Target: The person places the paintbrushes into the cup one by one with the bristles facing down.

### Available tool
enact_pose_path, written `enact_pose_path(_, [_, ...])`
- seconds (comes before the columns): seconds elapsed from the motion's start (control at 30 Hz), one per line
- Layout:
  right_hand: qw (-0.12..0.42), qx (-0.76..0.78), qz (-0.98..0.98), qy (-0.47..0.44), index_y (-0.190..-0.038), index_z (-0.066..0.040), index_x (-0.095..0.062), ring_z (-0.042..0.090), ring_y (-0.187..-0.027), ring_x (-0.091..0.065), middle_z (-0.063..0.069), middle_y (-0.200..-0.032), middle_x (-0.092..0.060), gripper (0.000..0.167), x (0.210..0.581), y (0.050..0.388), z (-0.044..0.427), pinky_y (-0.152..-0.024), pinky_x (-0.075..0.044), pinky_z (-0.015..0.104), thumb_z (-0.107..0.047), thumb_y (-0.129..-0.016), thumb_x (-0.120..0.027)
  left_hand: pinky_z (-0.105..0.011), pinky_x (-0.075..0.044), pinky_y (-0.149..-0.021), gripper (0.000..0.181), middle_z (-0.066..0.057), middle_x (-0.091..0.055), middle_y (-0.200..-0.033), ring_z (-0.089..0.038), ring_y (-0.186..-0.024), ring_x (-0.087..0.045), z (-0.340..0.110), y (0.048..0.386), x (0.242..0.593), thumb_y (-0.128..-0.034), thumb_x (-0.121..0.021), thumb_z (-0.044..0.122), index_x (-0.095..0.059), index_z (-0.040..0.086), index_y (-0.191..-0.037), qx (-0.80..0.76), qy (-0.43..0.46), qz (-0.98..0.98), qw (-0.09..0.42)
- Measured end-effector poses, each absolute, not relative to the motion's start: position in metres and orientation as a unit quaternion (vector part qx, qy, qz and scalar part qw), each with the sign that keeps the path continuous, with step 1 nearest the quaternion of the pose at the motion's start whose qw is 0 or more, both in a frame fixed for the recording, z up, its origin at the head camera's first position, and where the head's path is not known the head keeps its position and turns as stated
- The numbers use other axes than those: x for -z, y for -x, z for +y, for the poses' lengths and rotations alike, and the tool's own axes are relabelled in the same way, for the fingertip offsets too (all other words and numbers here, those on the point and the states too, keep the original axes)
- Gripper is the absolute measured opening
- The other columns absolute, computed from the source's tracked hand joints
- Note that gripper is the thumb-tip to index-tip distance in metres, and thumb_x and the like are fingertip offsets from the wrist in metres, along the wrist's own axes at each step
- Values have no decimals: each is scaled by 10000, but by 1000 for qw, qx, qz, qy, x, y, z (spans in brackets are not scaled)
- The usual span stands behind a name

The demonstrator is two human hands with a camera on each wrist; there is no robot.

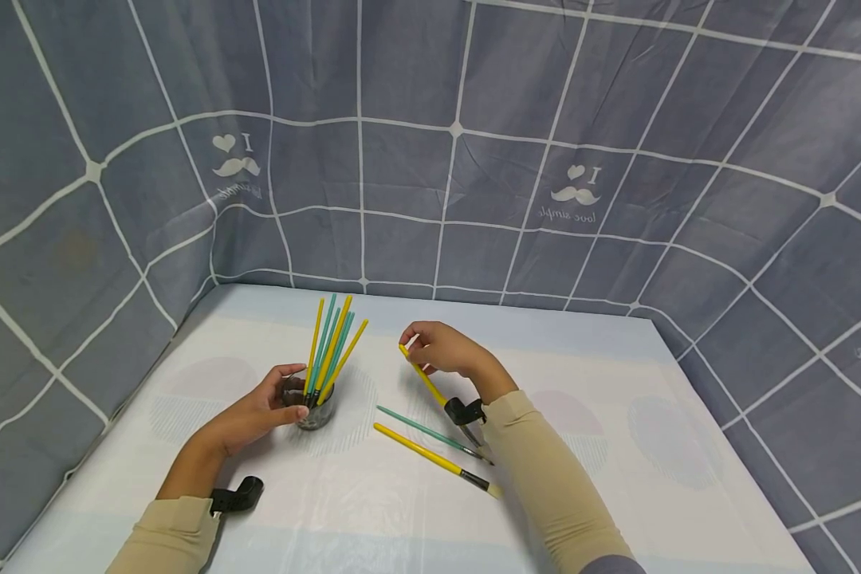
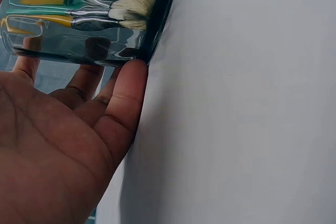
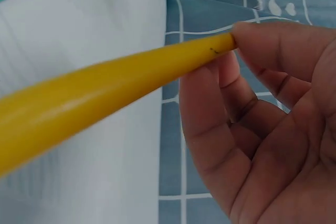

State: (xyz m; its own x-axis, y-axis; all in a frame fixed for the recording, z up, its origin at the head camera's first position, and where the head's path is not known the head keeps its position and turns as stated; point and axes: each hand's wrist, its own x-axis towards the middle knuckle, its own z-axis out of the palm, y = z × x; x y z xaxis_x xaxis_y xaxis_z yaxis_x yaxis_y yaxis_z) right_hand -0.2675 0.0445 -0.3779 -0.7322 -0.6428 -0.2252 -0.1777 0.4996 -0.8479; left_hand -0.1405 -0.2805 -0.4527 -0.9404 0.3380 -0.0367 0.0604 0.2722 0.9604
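My left hand (image 1: 247, 412) holds a clear glass cup (image 1: 317, 418) around its side, on the left part of the table. Several yellow and green paintbrushes lean in the cup, handles up; their pale bristles (image 2: 137, 1) show through the glass in the left wrist view. Between thumb and fingertips, my right hand (image 1: 446, 348) pinches the handle end of a yellow paintbrush (image 1: 430, 386). That brush slants down toward the right wrist, its bristle end partly hidden by the wrist camera. Nearer me lie a thin green paintbrush (image 1: 425, 430) and a thick yellow paintbrush (image 1: 419, 451).
A white table (image 1: 316, 518) with faint printed circles lies under everything. Grey curtain (image 1: 409, 175) with white grid lines stands behind the table and along both sides. Black wrist cameras (image 1: 238, 496) sit on both forearms.
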Motion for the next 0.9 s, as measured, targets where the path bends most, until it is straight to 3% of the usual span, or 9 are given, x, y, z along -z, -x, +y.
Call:
enact_pose_path(0.23, [232, 459, 820, 249, -1140, -97, -604, 253, -837, -644, 102, -943, -609, 177, 364, 265, 45, -782, -547, 442, -50, -970, -594, -223, -408, -916, 730, -297, -422, -1379, -309, -1212, -488, -282, 140, 455, -953, -662, 143, -190, 26, -1497, -584, -133, 792, 115])
enact_pose_path(0.63, [159, 528, 798, 244, -1196, -60, -554, 262, -890, -630, 126, -1038, -572, 198, 346, 259, 44, -787, -555, 427, -56, -999, -566, -219, -421, -907, 731, -296, -409, -1395, -397, -1247, -448, -285, 139, 456, -948, -663, 127, -195, 25, -1500, -591, -133, 787, 117])
enact_pose_path(0.9, [114, 603, 759, 217, -1184, -16, -537, 259, -901, -613, 119, -1013, -561, 214, 344, 256, 35, -756, -562, 400, -5, -974, -577, -213, -409, -915, 731, -293, -413, -1393, -381, -1237, -459, -285, 140, 456, -951, -660, 129, -191, 28, -1503, -592, -132, 786, 120])
